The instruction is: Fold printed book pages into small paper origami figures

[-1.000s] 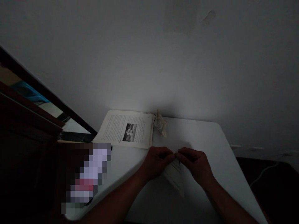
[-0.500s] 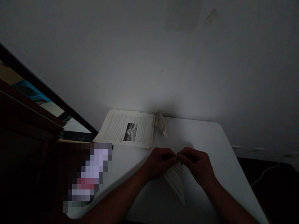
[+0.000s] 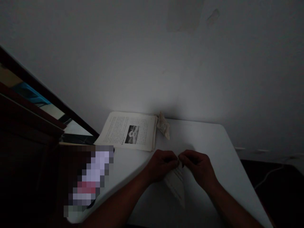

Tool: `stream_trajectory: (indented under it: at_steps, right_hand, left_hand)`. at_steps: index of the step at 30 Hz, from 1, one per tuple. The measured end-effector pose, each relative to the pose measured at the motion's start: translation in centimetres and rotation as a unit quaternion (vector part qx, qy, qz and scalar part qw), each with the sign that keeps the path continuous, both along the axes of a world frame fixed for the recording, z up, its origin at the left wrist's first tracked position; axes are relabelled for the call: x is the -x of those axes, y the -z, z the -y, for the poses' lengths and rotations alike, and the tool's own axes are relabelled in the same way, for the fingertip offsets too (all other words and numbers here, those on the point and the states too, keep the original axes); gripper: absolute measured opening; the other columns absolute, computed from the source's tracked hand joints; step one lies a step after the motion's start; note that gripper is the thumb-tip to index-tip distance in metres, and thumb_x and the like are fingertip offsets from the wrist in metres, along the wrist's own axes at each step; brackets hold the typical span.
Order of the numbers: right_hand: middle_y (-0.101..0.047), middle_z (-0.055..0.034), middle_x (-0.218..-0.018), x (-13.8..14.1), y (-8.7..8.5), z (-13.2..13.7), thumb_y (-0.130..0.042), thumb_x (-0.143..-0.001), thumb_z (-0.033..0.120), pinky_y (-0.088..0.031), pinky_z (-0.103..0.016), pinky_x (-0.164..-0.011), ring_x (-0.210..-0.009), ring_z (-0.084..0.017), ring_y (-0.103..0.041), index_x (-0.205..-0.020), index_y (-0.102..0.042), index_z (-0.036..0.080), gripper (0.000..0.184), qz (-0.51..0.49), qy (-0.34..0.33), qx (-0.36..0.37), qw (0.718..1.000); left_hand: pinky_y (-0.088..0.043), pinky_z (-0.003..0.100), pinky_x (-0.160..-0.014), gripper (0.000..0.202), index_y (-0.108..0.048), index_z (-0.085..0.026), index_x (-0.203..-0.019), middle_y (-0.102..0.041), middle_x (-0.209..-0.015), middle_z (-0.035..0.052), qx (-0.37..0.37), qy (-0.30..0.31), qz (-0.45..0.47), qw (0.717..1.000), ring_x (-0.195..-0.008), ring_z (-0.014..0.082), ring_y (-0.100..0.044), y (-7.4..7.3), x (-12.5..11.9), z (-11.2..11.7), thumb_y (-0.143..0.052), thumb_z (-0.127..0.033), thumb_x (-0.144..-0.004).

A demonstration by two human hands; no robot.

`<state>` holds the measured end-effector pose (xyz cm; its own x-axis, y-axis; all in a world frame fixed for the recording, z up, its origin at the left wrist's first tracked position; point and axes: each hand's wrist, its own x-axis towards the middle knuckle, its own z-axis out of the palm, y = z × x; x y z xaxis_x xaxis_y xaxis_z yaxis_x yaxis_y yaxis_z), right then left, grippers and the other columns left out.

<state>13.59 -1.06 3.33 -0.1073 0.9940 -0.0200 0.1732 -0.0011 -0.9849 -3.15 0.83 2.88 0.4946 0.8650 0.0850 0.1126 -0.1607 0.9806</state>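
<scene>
A piece of folded printed paper hangs point-down between my hands, a long triangle in shape. My left hand pinches it near its upper corner. Close beside, my right hand has thumb and fingertips pressed together at the same corner, almost touching the left fingertips. Fingers cover the top of the paper, so its folds there are hidden. Beyond the hands, a small folded paper shape made from similar printed paper rests on the white table.
An open book or stack of printed pages with a dark picture lies at the table's back left. A pixelated phone-like object lies along the left edge. A pale wall rises behind the table. A white cable runs at right.
The lower tip of the folded paper has swung slightly left. My right hand has shifted a little left; the left hand stays nearly in place.
</scene>
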Motion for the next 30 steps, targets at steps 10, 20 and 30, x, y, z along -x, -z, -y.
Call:
stream_trajectory:
  at_steps: [10, 20, 30]
  right_hand:
    - [-0.067, -0.0028, -0.082, -1.3, 0.0, 0.5, -0.073, -0.068, 0.033, -0.051, -0.030, -0.069, -0.074, -0.017, -0.063, -0.098, -0.062, 0.021, 0.034, 0.141, -0.062, -0.144, 0.978]
    - [-0.069, -0.0051, -0.080, -0.5, 0.7, 0.3, -0.069, -0.074, 0.024, -0.053, -0.026, -0.061, -0.070, -0.016, -0.064, -0.097, -0.063, 0.019, 0.024, 0.210, -0.057, -0.353, 0.910]
    - [-0.071, -0.0035, -0.082, -0.5, 0.5, 0.5, -0.066, -0.076, 0.025, -0.053, -0.024, -0.065, -0.072, -0.015, -0.066, -0.093, -0.066, 0.020, 0.018, 0.170, -0.037, -0.280, 0.944]
  left_hand:
    - [-0.033, 0.020, -0.057, 0.020, -0.055, -0.015, -0.064, -0.045, -0.058, -0.0055, 0.010, -0.224, 0.033, 0.974, -0.058, 0.0095, -0.042, 0.0, 1.1, -1.1, -0.057, -0.028, -0.079]
    - [-0.034, 0.020, -0.055, 0.032, -0.057, -0.015, -0.070, -0.047, -0.059, -0.0037, 0.025, -0.241, 0.059, 0.969, -0.058, 0.0106, -0.044, 0.1, 1.0, -1.0, -0.049, -0.042, -0.085]
    - [-0.045, 0.026, -0.064, 0.054, -0.059, -0.014, -0.096, -0.062, -0.077, 0.0054, 0.151, -0.161, 0.228, 0.948, -0.070, 0.0170, -0.059, 0.8, 0.4, -0.7, -0.027, -0.057, -0.089]
